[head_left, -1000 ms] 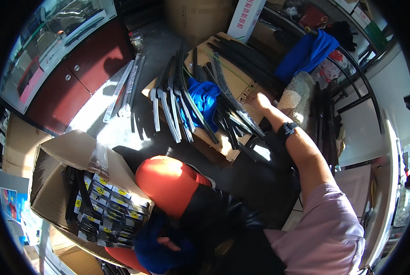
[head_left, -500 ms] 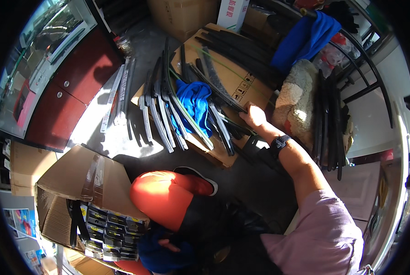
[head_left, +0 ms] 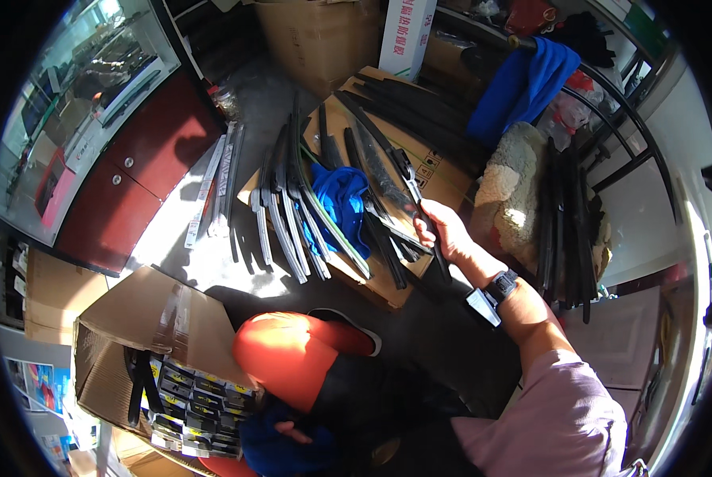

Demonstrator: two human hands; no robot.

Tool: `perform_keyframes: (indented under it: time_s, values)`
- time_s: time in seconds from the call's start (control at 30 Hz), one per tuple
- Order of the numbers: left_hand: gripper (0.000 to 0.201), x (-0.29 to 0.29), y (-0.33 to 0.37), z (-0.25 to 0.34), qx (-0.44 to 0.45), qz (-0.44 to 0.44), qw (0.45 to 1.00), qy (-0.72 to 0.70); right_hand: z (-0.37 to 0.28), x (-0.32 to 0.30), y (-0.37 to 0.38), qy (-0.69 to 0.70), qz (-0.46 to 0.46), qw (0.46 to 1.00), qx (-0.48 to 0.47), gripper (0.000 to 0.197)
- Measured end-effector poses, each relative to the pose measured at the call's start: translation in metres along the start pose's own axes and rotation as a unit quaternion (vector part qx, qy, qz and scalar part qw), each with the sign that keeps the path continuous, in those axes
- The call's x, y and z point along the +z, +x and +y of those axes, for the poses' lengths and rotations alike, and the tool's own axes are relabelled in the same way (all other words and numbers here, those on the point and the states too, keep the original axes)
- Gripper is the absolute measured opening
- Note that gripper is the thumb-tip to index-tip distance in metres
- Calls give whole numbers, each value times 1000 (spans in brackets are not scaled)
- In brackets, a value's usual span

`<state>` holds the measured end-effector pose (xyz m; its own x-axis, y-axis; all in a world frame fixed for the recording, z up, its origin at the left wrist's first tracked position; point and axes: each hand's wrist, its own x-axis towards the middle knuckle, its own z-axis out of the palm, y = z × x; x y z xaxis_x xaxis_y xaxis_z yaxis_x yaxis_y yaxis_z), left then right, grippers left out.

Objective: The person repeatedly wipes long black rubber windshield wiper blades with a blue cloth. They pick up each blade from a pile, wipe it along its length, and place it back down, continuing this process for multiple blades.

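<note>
My right hand [head_left: 446, 232] is closed round a long black wiper blade [head_left: 407, 171], raised at a slant above the flat cardboard box [head_left: 384, 294]. Several other wiper blades [head_left: 280, 211] lie side by side across that box, their ends jutting over its near edge. Among them a bright blue cloth [head_left: 341, 199] is bunched up. Low in the picture, beside my knee, my left hand [head_left: 294, 432] is closed on a dark blue cloth [head_left: 272, 453]; only a bit of its fingers shows, the rest being covered by the cloth.
An open carton [head_left: 201, 298] of packaged goods stands at near left. Behind it is a red cabinet [head_left: 121, 203] with a glass top. A fleecy cushion [head_left: 511, 187] with black strips [head_left: 566, 230] on it sits at right, below a black metal frame [head_left: 650, 151]. A large carton [head_left: 320, 48] stands at the back.
My right hand has lifted a wiper blade off the pile and drawn it nearer, turning the wrist. My left hand has hardly moved. The whole view has shifted slightly.
</note>
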<state>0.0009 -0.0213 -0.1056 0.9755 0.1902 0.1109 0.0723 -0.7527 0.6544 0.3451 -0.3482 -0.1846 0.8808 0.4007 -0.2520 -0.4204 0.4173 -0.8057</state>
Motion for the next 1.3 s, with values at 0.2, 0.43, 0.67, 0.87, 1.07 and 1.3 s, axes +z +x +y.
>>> perform_keyframes:
  time_s: [0.2, 0.43, 0.67, 0.87, 1.07, 1.3]
  values:
    - [19, 22, -12, 2, -190, 148, 878, -414, 10, 40, -17, 82, -91, 990, 65, 38]
    - [15, 8, -2, 31, -27, 141, 978, -153, 27, 85, -39, 61, -132, 989, 39, 38]
    - [8, -8, 1, 35, 127, 185, 973, -57, 40, 114, -62, 139, -180, 960, 161, 40]
    - [13, -12, -35, 21, 7, 186, 929, -321, 56, 121, -67, 185, -210, 938, 203, 42]
    - [24, -22, -44, 7, 49, 216, 967, -124, 61, 126, -76, 223, -229, 921, 225, 43]
    - [25, -27, -48, 24, -45, 246, 905, -345, 50, 159, -98, 99, -291, 945, 113, 31]
